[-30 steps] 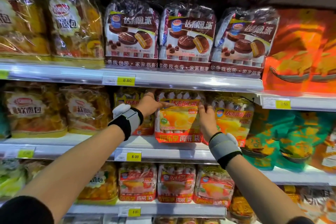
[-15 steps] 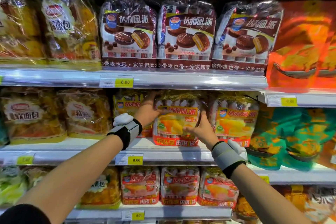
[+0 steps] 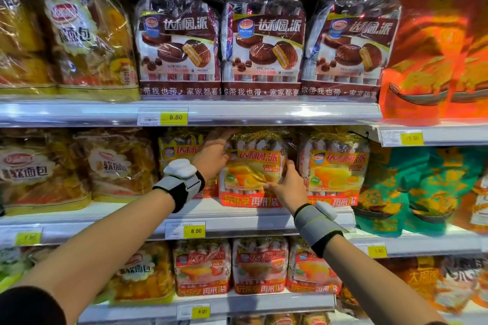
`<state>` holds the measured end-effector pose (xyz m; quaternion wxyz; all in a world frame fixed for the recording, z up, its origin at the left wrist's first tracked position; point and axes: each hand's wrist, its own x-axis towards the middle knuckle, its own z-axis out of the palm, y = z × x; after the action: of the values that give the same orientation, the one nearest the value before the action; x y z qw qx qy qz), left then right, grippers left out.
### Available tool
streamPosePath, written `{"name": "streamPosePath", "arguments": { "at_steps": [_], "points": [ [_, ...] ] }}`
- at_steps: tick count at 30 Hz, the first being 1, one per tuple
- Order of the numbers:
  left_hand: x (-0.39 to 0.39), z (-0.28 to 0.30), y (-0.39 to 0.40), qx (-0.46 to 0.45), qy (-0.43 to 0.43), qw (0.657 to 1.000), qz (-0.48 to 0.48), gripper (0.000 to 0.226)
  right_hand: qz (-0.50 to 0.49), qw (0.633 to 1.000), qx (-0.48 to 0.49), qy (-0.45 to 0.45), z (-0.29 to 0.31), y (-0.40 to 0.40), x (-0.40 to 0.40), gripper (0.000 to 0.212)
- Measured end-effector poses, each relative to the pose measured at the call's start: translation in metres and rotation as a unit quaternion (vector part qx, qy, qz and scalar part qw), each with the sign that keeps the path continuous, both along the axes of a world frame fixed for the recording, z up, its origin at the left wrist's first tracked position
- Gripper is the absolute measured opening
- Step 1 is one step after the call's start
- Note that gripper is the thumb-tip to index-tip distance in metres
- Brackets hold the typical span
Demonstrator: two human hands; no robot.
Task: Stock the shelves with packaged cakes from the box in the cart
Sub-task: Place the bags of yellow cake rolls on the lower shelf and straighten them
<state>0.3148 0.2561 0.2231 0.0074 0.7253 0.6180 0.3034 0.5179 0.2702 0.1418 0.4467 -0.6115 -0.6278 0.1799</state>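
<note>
Lots here is cut off or mushy. The cart and the box aren't anywhere in the head view, just shelving. The left hand (image 3: 214, 155) has its fingertips tucked behind the top of the yellow cake pack (image 3: 252, 177), so I can't see how far they curl; the thumb lies on the pack's front upper left corner. Looks like that grip is grasping the pack's top edge. The right hand (image 3: 286, 187) has its thumb across the front of the same pack low on the right, with the fingers reaching up along its right side, so it's pinching that side. Neither grip looks clenched tight.

The pack itself stands upright on the middle shelf (image 3: 237, 215), between a matching yellow pack on the left (image 3: 179, 152), half hidden behind the left wrist, and another on the right (image 3: 335, 169). Both wrists wear grey bands with a white pod.

The shelf above holds three chocolate pie bags (image 3: 261, 42) in a row, with bread bags (image 3: 84, 34) to their left. The lower shelf has red-labelled cake packs (image 3: 260, 264). The orange and green bags at far right are too smeared to read. Price tags read 8.80 (image 3: 174, 116) and 8.00 (image 3: 196, 231).
</note>
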Motion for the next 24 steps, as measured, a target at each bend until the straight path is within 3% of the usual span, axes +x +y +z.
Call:
{"name": "streamPosePath", "arguments": {
  "at_steps": [3,6,10,13,20,24],
  "points": [
    [0.008,0.000,0.001,0.002,0.012,1.000,0.018,0.040,-0.016,1.000,-0.005,-0.002,0.001,0.001,-0.002,0.078],
    [0.013,0.000,0.004,-0.001,0.023,1.000,0.020,0.045,-0.034,0.999,-0.018,0.009,0.005,0.005,-0.006,0.069],
    [0.014,-0.003,0.010,-0.025,0.044,0.998,0.037,0.045,-0.046,0.998,-0.037,0.018,0.008,0.013,-0.014,0.071],
    [0.015,-0.001,0.013,-0.059,0.060,0.995,0.046,0.052,-0.056,0.997,-0.044,0.021,0.008,0.019,-0.018,0.072],
    [0.023,0.013,0.019,-0.037,0.082,0.996,0.027,0.070,-0.073,0.995,-0.065,0.025,0.009,0.031,-0.019,0.061],
    [0.028,0.017,0.027,-0.025,0.136,0.990,0.037,0.072,-0.076,0.994,-0.066,0.032,0.010,0.038,-0.017,0.055]
  ]
}}
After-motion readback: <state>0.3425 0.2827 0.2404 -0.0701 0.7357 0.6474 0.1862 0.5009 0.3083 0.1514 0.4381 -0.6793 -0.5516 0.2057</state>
